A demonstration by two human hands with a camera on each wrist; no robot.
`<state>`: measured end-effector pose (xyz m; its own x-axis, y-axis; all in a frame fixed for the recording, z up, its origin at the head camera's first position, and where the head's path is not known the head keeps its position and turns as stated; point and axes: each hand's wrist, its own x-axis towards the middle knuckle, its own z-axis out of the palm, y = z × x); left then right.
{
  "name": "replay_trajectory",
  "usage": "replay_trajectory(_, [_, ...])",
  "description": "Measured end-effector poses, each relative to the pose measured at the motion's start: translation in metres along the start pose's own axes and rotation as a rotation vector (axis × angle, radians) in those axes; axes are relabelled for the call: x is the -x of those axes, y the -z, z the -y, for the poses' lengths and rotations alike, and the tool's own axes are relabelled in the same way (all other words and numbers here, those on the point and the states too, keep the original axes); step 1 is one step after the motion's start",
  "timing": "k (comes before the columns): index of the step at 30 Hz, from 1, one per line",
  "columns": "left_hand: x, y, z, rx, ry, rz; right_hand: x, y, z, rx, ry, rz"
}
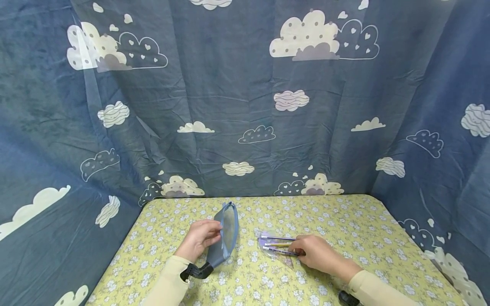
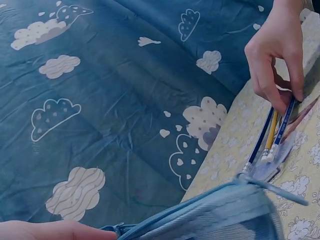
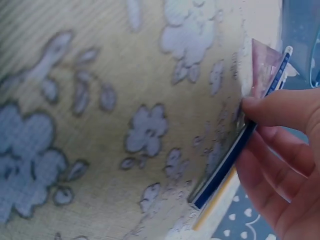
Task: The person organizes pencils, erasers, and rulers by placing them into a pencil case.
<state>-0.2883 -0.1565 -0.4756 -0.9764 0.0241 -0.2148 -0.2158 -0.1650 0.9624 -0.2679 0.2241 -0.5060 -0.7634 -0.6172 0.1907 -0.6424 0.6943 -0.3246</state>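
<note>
My left hand [image 1: 199, 239] grips the near side of a blue zippered pencil case [image 1: 231, 229], held tilted with its mouth spread apart. In the left wrist view, the case's zipper edge [image 2: 210, 200] runs along the bottom. To the right, my right hand [image 1: 319, 255] pinches several pencils between thumb and fingers: a yellow pencil [image 2: 272, 129] and blue pencils [image 2: 285, 122], with white-tipped ends toward the case. Beneath them lies a clear purplish flat piece [image 1: 264, 243], and a pinkish triangular piece [image 1: 288, 262] sits beside it. The fingers hide the pencils' other ends.
A yellow floral cloth [image 1: 160, 255] covers the table. Dark blue cloud-patterned curtains [image 1: 229, 97] hang behind it and along both sides. Black straps circle both wrists, one at the left cuff [image 1: 197, 270].
</note>
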Motion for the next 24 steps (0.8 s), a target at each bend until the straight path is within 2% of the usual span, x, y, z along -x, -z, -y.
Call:
replay_trajectory(3, [-0.001, 0.002, -0.001, 0.009, 0.017, 0.025, -0.001, 0.002, 0.003, -0.013, 0.017, 0.022])
replay_trajectory(9, [-0.006, 0.002, 0.002, 0.048, 0.008, 0.078, -0.002, 0.005, 0.005, -0.031, 0.008, 0.035])
replay_trajectory(16, [-0.016, -0.004, 0.008, 0.110, 0.009, 0.041, -0.002, 0.010, 0.007, -0.094, 0.004, 0.029])
replay_trajectory(24, [-0.014, -0.006, 0.004, 0.096, 0.013, 0.028, -0.002, 0.017, 0.009, -0.232, -0.093, 0.082])
